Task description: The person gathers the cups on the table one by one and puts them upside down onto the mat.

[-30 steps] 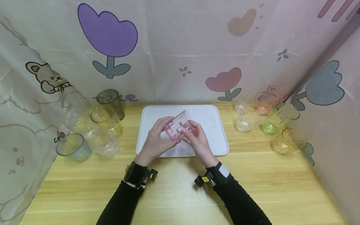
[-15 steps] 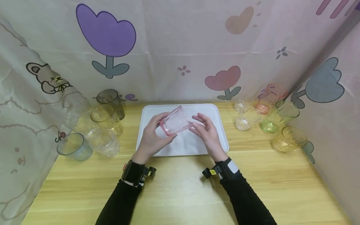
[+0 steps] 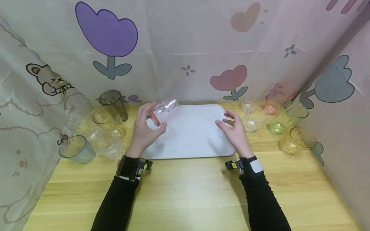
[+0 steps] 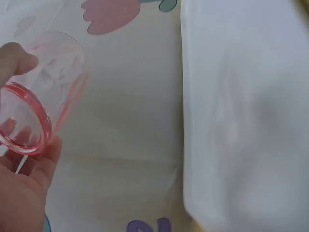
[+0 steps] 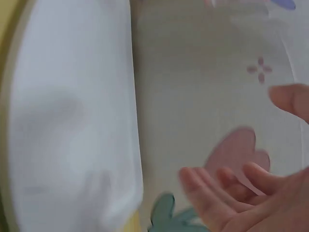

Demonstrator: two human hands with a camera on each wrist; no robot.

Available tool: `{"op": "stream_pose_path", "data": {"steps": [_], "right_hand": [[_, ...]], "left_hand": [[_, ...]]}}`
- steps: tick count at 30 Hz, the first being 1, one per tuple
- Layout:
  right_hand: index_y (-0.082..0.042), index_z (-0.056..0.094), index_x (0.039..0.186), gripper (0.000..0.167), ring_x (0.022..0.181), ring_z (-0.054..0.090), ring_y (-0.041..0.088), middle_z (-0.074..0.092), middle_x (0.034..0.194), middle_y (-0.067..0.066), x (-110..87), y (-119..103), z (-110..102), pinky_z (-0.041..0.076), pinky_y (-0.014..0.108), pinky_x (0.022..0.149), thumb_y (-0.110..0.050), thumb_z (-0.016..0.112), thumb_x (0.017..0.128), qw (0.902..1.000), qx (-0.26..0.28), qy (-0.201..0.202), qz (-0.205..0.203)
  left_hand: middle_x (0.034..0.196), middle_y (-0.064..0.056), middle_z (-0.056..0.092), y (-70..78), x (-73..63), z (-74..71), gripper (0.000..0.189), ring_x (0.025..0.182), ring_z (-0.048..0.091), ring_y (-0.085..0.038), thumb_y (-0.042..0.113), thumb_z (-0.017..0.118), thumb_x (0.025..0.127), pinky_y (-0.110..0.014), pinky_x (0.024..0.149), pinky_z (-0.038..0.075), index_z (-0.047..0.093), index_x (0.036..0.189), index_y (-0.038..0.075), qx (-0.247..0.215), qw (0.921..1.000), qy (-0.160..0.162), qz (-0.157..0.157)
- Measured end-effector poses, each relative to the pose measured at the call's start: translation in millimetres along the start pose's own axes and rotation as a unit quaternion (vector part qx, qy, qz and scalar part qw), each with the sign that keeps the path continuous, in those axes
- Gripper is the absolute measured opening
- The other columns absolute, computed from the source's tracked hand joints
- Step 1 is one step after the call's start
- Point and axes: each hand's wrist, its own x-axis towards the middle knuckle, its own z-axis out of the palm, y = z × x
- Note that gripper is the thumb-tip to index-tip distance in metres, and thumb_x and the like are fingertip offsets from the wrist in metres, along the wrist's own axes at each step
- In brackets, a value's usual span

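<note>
A clear pink glass is held tilted by my left hand, above the left part of a white tray. In the left wrist view the thumb and fingers of the left hand grip the glass round its thick pink base, and its rim points away. My right hand hovers over the tray's right edge with fingers spread and nothing in it; the right wrist view shows the same hand with thumb and fingers apart.
On the left stand a dark grey glass, an amber glass, a clear glass and a bluish glass. To the right are a clear glass, a pink one, a green one and a yellow one.
The right hand has let go of the pink glass and moved right. The left hand has carried the glass left and toward the tray's back-left corner.
</note>
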Motion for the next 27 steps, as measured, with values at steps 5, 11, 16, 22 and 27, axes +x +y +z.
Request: {"op": "stream_pose_path", "data": {"steps": [5,11,16,22,27], "right_hand": [[-0.004,0.033,0.158,0.082,0.142,0.049,0.043,0.041,0.161,0.02,2.0,3.6,-17.1,0.047,0.058,0.113,-0.041,0.071,0.096,0.9969,-0.073,-0.025,0.016],[0.005,0.038,0.153,0.081,0.134,0.052,0.049,0.046,0.154,0.03,6.5,10.8,-25.0,0.049,0.059,0.109,-0.039,0.073,0.094,0.9795,-0.189,-0.066,0.024],[0.009,0.043,0.15,0.08,0.129,0.056,0.048,0.054,0.145,0.033,8.4,20.9,-28.1,0.049,0.06,0.106,-0.035,0.075,0.092,0.9597,-0.263,-0.091,0.039],[0.01,0.045,0.148,0.072,0.128,0.058,0.049,0.057,0.141,0.034,9.4,30.6,-29.8,0.049,0.061,0.106,-0.024,0.073,0.092,0.9486,-0.291,-0.113,0.05],[0.009,0.045,0.147,0.064,0.121,0.062,0.047,0.062,0.135,0.033,10.4,36.6,-29.1,0.052,0.058,0.102,-0.013,0.069,0.092,0.9463,-0.297,-0.118,0.05]], "left_hand": [[0.143,-0.022,0.044,-1.4,13.9,-10.3,0.076,0.128,0.051,-0.035,0.012,0.086,0.076,-0.051,0.107,0.051,0.052,0.144,0.003,0.045,0.9988,-0.007,-0.019],[0.139,-0.022,0.04,-0.5,30.8,-19.7,0.073,0.128,0.048,-0.036,0.011,0.084,0.078,-0.053,0.102,0.052,0.053,0.144,0.006,0.081,0.9948,-0.022,-0.058],[0.142,-0.024,0.045,-2.4,41.8,-25.2,0.072,0.132,0.045,-0.038,0.011,0.079,0.08,-0.058,0.111,0.046,0.05,0.144,0.0,0.103,0.9903,-0.039,-0.085],[0.152,-0.024,0.044,-8.5,50.1,-28.3,0.076,0.14,0.041,-0.041,0.017,0.076,0.086,-0.063,0.114,0.043,0.041,0.151,-0.001,0.122,0.9804,-0.065,-0.141],[0.152,-0.023,0.048,-18.2,54.4,-23.5,0.073,0.142,0.041,-0.042,0.017,0.077,0.088,-0.064,0.113,0.044,0.043,0.15,0.001,0.143,0.9713,-0.079,-0.173]]}}
